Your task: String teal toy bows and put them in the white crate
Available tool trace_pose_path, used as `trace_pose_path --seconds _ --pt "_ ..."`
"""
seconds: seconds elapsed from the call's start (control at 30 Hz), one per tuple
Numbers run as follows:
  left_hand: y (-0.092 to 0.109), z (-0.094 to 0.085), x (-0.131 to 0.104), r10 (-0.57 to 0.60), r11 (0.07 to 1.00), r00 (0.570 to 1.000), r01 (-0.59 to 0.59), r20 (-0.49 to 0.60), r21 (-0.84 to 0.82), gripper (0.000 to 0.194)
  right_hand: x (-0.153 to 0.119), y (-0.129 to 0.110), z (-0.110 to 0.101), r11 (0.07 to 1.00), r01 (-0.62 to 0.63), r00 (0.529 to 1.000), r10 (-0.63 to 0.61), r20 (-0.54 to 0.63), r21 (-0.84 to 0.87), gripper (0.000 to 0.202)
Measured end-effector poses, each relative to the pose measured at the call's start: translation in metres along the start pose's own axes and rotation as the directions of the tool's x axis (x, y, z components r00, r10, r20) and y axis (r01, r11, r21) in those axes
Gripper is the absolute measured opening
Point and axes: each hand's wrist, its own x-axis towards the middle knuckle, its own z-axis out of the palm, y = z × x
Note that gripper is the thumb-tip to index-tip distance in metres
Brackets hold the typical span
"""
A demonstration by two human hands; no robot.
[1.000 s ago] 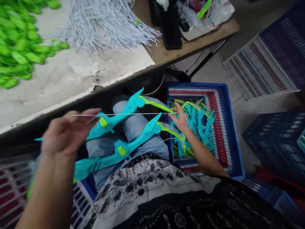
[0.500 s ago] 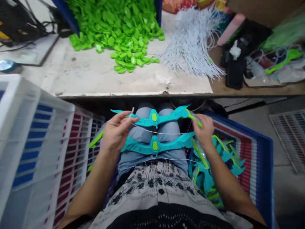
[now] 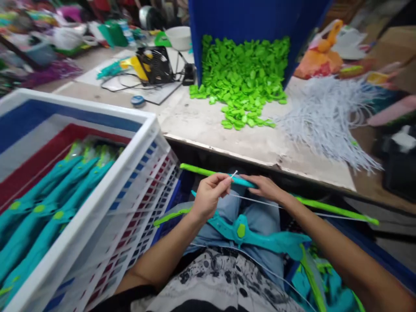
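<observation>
A teal toy bow (image 3: 245,182) with long lime-green limbs is held above the lap, tipped so that its middle shows nearly edge-on. My left hand (image 3: 211,195) pinches the end of a white string (image 3: 256,200), and a short tip sticks up past the fingers. On the bow's teal middle, my right hand (image 3: 268,188) grips with fingers stretched along it and the thumb below. A second toy bow (image 3: 240,232), teal with a green centre piece, lies across the thighs under both hands, its own string hanging near the shirt.
A white crate (image 3: 152,125) at the left contains several teal bows (image 3: 58,203). More bow parts fill a blue crate (image 3: 328,277) at lower right. On the table (image 3: 201,125) are green pieces (image 3: 243,78) spilling from a blue bin (image 3: 240,21), a bundle of white strings (image 3: 328,117) and a small fan (image 3: 157,65).
The view has swung left, bringing the white crate's inside into sight. My hands have come closer together, the upper bow has been tipped, and my right hand has shifted from its right limb to its middle.
</observation>
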Motion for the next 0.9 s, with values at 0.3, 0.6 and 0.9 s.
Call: trace_pose_path --seconds 0.3,0.6,0.9 --pt "0.027 -0.08 0.032 0.406 0.889 0.846 -0.279 -0.345 0.363 0.019 0.002 0.017 -0.004 0.964 -0.112 0.993 0.117 -0.004 0.241 0.062" --pt "0.017 -0.082 0.025 0.417 0.865 0.839 -0.248 -0.35 0.437 0.02 0.0 0.022 -0.003 0.948 -0.099 0.994 0.111 -0.022 0.304 0.053" --pt "0.02 -0.076 0.027 0.49 0.773 0.81 -0.234 -0.321 0.589 0.021 -0.002 0.015 -0.005 0.946 -0.105 0.992 0.123 -0.04 0.305 0.052"
